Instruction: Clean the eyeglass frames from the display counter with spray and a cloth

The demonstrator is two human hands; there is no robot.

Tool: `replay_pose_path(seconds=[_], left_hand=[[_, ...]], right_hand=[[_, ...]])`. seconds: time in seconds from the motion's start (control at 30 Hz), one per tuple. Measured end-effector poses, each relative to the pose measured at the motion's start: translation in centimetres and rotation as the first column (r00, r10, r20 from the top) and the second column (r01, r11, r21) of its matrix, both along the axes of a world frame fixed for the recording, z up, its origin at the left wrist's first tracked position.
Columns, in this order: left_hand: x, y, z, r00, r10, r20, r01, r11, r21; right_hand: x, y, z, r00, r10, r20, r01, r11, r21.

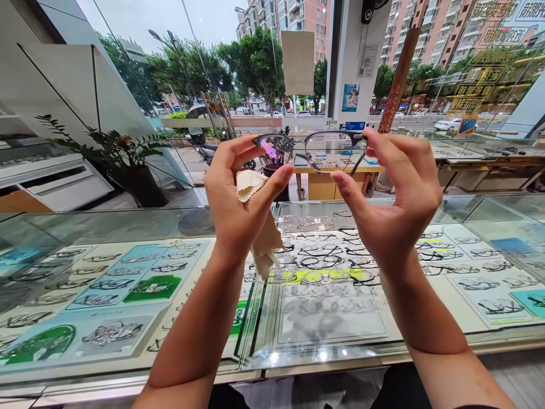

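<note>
A pair of eyeglasses (313, 149) with dark upper rims is held up at head height, its lenses facing the window. My left hand (242, 193) grips the frame's left end and also holds a cream cleaning cloth (267, 244), which hangs below the palm. My right hand (394, 187) pinches the right end near the hinge, its thumb apart from the index finger below the lens. One temple slants down beside the right lens.
Below my hands stands a glass display counter (332, 346) with rows of eyeglasses inside. A potted plant (136, 165) is at the left. Beyond it are the shop window and a wooden-fronted counter (323, 184). A brown post (398, 82) leans at the right.
</note>
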State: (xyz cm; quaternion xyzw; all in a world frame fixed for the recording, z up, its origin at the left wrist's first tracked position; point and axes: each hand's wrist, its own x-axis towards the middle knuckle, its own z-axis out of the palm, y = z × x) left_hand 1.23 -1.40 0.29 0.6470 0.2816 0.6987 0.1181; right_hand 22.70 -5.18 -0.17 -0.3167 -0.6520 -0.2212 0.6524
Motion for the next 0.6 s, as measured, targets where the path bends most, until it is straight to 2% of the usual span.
replay_pose_path(seconds=[0.13,0.33,0.6], left_hand=[[0.00,0.33,-0.13,0.999,-0.022,0.026,0.023,1.000,-0.012],[0.15,0.52,-0.10,0.999,0.014,0.040,-0.016,0.998,0.061],[0.25,1.02,-0.07,0.997,0.064,0.041,-0.071,0.982,0.173]], right_hand=[[-0.12,-0.16,-0.26,0.999,0.033,-0.013,-0.034,0.997,-0.067],[-0.28,-0.15,-0.20,0.997,0.077,-0.022,-0.079,0.993,-0.091],[-0.33,0.49,0.19,0.995,0.101,-0.005,-0.101,0.994,0.030]])
